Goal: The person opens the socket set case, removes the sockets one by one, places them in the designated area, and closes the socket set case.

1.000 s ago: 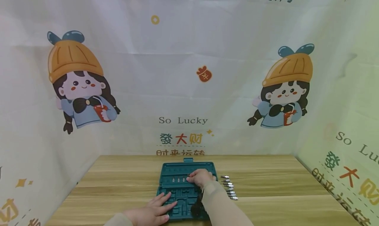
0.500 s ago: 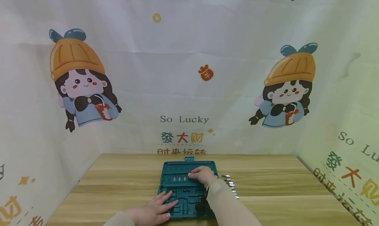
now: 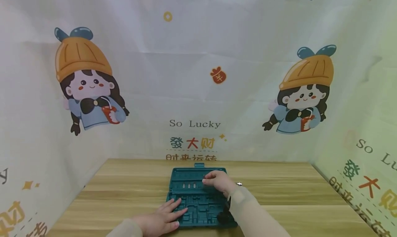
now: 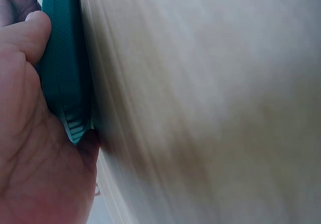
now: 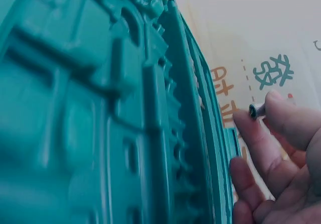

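Note:
A teal plastic tool case (image 3: 186, 175) lies unfolded on the table, its moulded recesses facing up. My left hand (image 3: 161, 218) rests on the case's near left corner with fingers spread; in the left wrist view its thumb (image 4: 32, 35) lies against the case's side wall. Over the lid half, my right hand (image 3: 218, 181) pinches a small metal socket bit (image 5: 257, 110) between thumb and forefinger. Its dark, hollow-looking end shows in the right wrist view; the rest is hidden by fingertips. Three small bits (image 3: 189, 186) sit in a row of lid slots, left of that hand.
A silver socket bit (image 3: 239, 184) lies on the wooden table (image 3: 294, 199), right of the case, partly behind the right wrist. The black wrist device (image 3: 224, 216) hangs over the case's near right corner. A printed cloth (image 3: 192, 92) stands behind the table.
My right hand has risen and moved right, away from the lid slots, with the bit in its fingers. The forearm now covers most of the loose bits. My left hand stays on the case.

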Tool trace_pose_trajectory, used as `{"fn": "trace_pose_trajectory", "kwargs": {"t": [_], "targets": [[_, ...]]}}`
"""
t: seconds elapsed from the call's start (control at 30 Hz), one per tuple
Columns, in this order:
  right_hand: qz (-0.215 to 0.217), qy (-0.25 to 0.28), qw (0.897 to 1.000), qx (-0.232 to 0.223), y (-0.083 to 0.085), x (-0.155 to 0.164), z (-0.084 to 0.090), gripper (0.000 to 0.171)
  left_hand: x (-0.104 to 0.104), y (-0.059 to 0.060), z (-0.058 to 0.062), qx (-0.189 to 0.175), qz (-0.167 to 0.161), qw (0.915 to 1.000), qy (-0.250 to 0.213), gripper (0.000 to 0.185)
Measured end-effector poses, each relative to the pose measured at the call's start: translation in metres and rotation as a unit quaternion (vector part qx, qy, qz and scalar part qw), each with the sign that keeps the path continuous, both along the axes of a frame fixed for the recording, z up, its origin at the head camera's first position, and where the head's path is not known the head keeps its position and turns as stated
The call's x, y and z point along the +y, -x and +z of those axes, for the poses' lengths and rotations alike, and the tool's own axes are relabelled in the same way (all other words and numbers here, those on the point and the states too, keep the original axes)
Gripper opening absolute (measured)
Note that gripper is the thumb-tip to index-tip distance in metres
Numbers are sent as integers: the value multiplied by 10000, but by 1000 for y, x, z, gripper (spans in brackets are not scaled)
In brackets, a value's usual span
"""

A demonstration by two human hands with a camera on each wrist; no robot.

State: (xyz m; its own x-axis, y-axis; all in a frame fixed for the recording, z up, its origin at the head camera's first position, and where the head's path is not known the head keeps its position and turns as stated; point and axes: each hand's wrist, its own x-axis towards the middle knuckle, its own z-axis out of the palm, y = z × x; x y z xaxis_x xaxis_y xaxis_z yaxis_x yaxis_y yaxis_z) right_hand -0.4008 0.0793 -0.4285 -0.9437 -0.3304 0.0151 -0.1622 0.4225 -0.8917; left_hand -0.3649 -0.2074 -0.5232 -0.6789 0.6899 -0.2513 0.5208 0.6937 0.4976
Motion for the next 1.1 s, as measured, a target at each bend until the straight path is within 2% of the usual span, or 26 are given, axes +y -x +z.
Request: {"fn": "trace_pose_trajectory", "kwargs": {"t": [0.07, 0.17, 0.4, 0.5, 0.63, 0.8, 1.1], "targets": [[-2, -6, 10000, 14, 0, 6, 0, 24, 2, -6, 8, -33, 74, 10000, 18, 58], [21, 57, 10000, 35, -1, 16, -1, 27, 5, -13, 14, 26, 158, 9998, 109, 57], [49, 241, 9997, 68, -5, 43, 0, 29, -3, 8, -9, -109, -47, 9999, -43, 56], [-7, 279, 9996, 20, -7, 54, 1, 27, -5, 13, -15, -73, -159, 9998, -52, 55], [-47, 294, 9995, 59, -10, 68, 1, 23, -6, 14, -16, -25, -206, 9998, -37, 55], [-92, 379, 9992, 94, -14, 86, -2, 22, -6, 12, -12, -51, -188, 9998, -88, 55], [-636, 31, 9980, -25, -29, 110, -11, 18, -5, 10, -10, -74, -139, 9998, -118, 55]]}}
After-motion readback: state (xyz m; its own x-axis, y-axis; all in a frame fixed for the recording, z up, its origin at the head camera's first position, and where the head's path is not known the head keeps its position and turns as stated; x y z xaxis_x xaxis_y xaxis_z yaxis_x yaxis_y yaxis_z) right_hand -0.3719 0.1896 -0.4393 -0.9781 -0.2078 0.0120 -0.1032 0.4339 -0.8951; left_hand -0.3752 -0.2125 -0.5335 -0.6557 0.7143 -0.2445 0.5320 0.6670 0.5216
